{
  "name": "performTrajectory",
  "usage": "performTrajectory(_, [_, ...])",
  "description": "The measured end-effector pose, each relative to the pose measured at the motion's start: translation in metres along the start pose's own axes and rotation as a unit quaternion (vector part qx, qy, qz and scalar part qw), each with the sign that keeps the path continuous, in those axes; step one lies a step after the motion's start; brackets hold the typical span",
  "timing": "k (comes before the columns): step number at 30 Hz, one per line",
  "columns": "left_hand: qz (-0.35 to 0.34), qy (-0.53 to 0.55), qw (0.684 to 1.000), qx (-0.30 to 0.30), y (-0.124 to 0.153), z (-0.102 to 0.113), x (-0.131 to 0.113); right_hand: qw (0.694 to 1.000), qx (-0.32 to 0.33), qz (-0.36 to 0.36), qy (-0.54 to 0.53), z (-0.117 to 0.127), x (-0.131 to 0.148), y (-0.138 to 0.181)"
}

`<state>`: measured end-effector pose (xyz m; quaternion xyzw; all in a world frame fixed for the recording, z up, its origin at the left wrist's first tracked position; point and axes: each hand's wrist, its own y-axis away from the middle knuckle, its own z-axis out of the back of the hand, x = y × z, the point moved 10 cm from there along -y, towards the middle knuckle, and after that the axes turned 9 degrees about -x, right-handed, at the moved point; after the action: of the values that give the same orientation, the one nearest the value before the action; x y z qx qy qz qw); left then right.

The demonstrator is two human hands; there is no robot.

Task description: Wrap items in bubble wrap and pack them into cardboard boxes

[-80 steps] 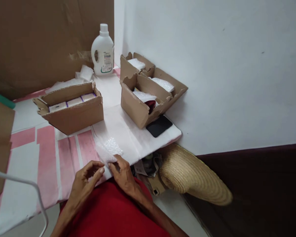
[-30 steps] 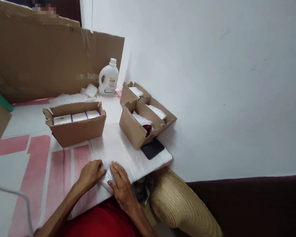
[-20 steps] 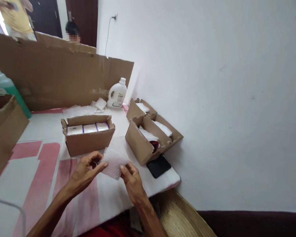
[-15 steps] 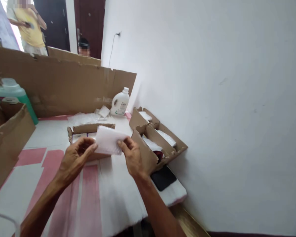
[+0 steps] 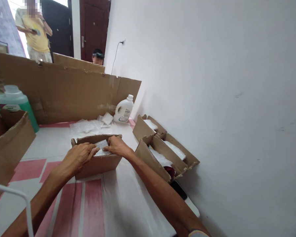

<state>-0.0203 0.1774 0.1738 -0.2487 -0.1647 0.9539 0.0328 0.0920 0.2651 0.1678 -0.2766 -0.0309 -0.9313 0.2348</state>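
Both of my hands reach into an open cardboard box [image 5: 98,164] in the middle of the table. My left hand [image 5: 80,156] and my right hand [image 5: 115,148] press a sheet of bubble wrap [image 5: 100,148] down onto the box's contents, fingers curled over it. The white packets that lie in the box are hidden under the wrap and my hands.
Right of it stand three joined open cardboard boxes [image 5: 162,149] with wrapped items. A white bottle [image 5: 123,110] and loose bubble wrap [image 5: 85,125] lie at the back by a cardboard wall [image 5: 64,92]. A green jug [image 5: 13,98] and another box [image 5: 7,144] are left. Two people stand behind.
My hands lifted the bubble wrap sheet from the table's near edge and carried it forward into the box. The view tilted upward.
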Motion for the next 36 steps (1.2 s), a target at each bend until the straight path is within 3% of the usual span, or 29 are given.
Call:
performTrajectory(2, [-0.009, 0.017, 0.999, -0.041, 0.004, 0.014, -0.003, 0.997, -0.075, 0.005, 0.002, 0.026, 0.0, 0.011])
performTrajectory(5, [-0.011, 0.071, 0.973, -0.219, 0.038, 0.059, 0.002, 0.963, -0.247, 0.04, -0.103, 0.072, -0.012, 0.05])
performTrajectory(7, [0.06, 0.077, 0.932, -0.349, 0.079, 0.076, 0.024, 0.919, -0.348, 0.008, -0.184, 0.082, -0.047, 0.085])
performTrajectory(8, [0.133, 0.07, 0.912, -0.383, 0.101, 0.071, 0.042, 0.904, -0.371, -0.03, -0.21, 0.074, -0.068, 0.1])
performTrajectory(10, [0.253, 0.106, 0.908, -0.317, 0.128, 0.028, 0.072, 0.891, -0.33, -0.08, -0.301, 0.031, -0.098, 0.116])
performTrajectory(11, [0.288, 0.144, 0.908, -0.268, 0.136, 0.001, 0.081, 0.894, -0.274, -0.079, -0.346, 0.004, -0.1, 0.118])
performTrajectory(13, [0.314, 0.213, 0.901, -0.209, 0.144, -0.037, 0.088, 0.882, -0.25, -0.078, -0.391, -0.031, -0.096, 0.124])
performTrajectory(14, [0.324, 0.231, 0.896, -0.198, 0.145, -0.047, 0.091, 0.877, -0.252, -0.08, -0.401, -0.041, -0.09, 0.126])
performTrajectory(16, [0.349, 0.227, 0.887, -0.198, 0.145, -0.046, 0.097, 0.874, -0.254, -0.075, -0.408, -0.051, -0.071, 0.127])
performTrajectory(20, [0.408, 0.168, 0.867, -0.231, 0.15, -0.017, 0.107, 0.883, -0.222, -0.033, -0.412, -0.049, -0.041, 0.136])
performTrajectory(22, [0.401, 0.175, 0.869, -0.23, 0.149, -0.018, 0.1, 0.884, -0.232, -0.036, -0.404, -0.039, -0.049, 0.15])
performTrajectory(27, [0.351, 0.233, 0.891, -0.17, 0.141, -0.057, 0.075, 0.896, -0.294, -0.06, -0.329, -0.012, -0.082, 0.183])
performTrajectory(29, [0.368, 0.205, 0.89, -0.171, 0.145, -0.054, 0.083, 0.902, -0.279, -0.046, -0.326, -0.015, -0.074, 0.183])
performTrajectory(32, [0.374, 0.162, 0.893, -0.192, 0.145, -0.03, 0.095, 0.906, -0.241, -0.021, -0.348, -0.028, -0.053, 0.174])
performTrajectory(34, [0.346, 0.171, 0.9, -0.203, 0.13, -0.022, 0.091, 0.902, -0.246, -0.02, -0.356, -0.03, -0.052, 0.169])
performTrajectory(36, [0.312, 0.211, 0.906, -0.194, 0.101, -0.032, 0.08, 0.896, -0.276, -0.034, -0.345, -0.022, -0.064, 0.163])
